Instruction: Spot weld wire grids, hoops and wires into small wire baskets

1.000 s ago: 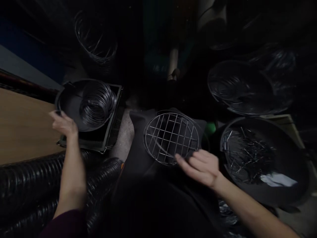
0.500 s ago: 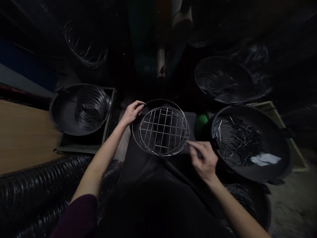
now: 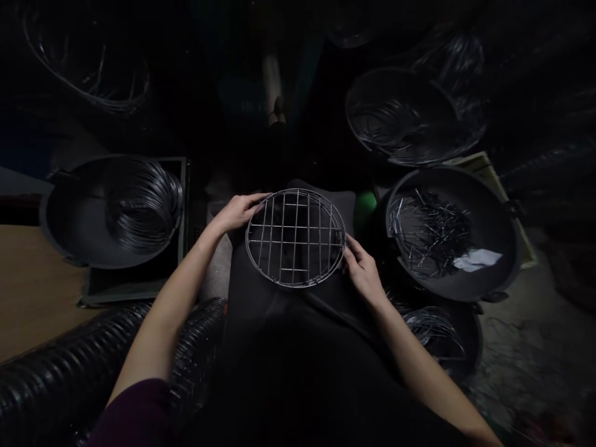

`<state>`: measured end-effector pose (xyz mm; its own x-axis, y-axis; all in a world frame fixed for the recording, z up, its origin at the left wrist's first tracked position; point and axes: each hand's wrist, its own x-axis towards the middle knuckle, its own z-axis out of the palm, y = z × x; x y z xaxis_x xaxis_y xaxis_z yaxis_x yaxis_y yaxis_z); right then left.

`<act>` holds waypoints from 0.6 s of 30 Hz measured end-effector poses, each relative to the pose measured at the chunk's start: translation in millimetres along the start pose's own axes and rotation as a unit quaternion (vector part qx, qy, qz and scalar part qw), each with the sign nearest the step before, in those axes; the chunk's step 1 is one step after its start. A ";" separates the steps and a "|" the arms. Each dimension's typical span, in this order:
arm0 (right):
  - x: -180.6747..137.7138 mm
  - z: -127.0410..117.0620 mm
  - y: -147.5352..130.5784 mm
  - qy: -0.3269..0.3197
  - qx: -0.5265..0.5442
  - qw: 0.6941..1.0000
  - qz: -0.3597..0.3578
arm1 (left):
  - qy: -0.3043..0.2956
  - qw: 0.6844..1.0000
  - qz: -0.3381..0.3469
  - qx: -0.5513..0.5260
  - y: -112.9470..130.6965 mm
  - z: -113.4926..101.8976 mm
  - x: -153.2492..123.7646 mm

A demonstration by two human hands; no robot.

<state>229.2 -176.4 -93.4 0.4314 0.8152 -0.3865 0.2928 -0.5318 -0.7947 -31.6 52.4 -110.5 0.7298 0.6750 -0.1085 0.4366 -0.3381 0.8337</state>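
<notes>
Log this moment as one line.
left hand: round metal wire grid rack rim | right hand: opposite rim | on dark cloth | beside: black pan of cut wire

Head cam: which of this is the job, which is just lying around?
In hand:
round wire rack
left hand
right hand

Lying about:
coiled wire in a black pan
cut wire pieces in a second black pan
ribbed black hose
</notes>
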 end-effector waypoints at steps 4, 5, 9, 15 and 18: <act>-2.6 -2.0 1.2 -0.009 -0.011 0.999 -0.048 | 0.054 0.996 -0.007 0.069 -2.9 11.1 -4.7; -3.4 -3.7 1.5 -0.024 -0.024 0.998 -0.056 | 0.069 0.995 -0.011 0.074 -3.9 14.2 -5.8; -3.4 -10.9 4.8 -0.078 -0.080 0.990 -0.090 | 0.106 0.992 -0.003 0.065 -11.1 22.9 -6.4; 4.7 -4.5 17.2 -0.046 -0.104 0.989 -0.091 | 0.160 0.987 0.005 0.020 -22.9 32.2 -1.7; 0.8 6.5 25.9 0.031 -0.087 0.992 -0.089 | 0.170 0.986 -0.002 -0.003 -22.3 38.9 -1.0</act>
<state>231.5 -188.0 -117.3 0.4107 0.8865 -0.2133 0.5094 -0.4170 -0.7528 -21.6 33.8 -150.0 0.5099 0.8570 0.0746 0.4352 -0.3318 0.8370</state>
